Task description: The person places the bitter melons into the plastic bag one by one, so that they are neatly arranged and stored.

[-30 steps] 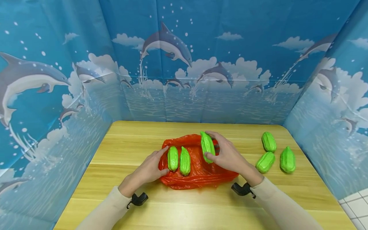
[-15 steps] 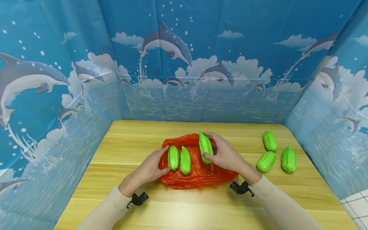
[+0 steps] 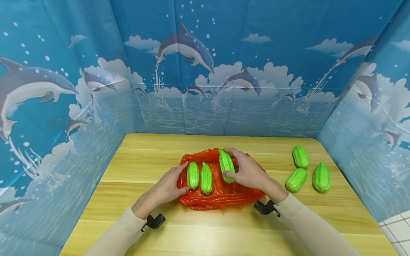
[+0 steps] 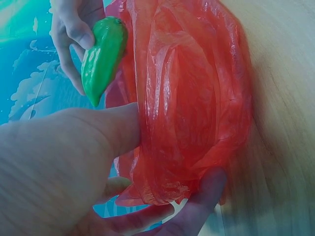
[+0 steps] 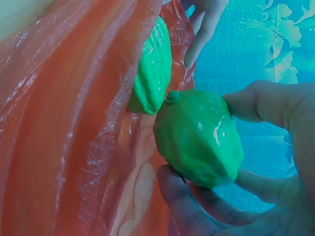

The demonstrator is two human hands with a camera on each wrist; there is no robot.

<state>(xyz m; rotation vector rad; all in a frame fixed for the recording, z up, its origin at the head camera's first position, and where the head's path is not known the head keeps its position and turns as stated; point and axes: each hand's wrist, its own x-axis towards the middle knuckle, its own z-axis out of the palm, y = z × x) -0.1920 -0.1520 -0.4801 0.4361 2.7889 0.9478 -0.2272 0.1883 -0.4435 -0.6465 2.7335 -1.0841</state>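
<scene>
A red plastic bag (image 3: 221, 201) lies with its mouth spread on the wooden table. Two ridged green bitter melons, one blunt (image 3: 193, 176) and one pointed (image 3: 206, 179), lie side by side in its left part. My left hand (image 3: 163, 188) grips the bag's left side, thumb at the rim and fingers along the outside, as the left wrist view shows. Between thumb and fingers of my right hand (image 3: 251, 172) is another bitter melon (image 3: 226, 165), held over the bag's right half with its pointed tip away from me. The right wrist view shows this melon's blunt stem end (image 5: 172, 96).
Three more bitter melons rest on the table's right side: one at the back (image 3: 300, 157), one nearer (image 3: 296, 180) and one farther right (image 3: 321, 177). Dolphin-print curtains (image 3: 205, 106) stand behind the table (image 3: 144, 149) and along both sides.
My right hand has shifted slightly left and nearer to me with the bitter melon, deeper over the bag. The left hand stays in place on the bag.
</scene>
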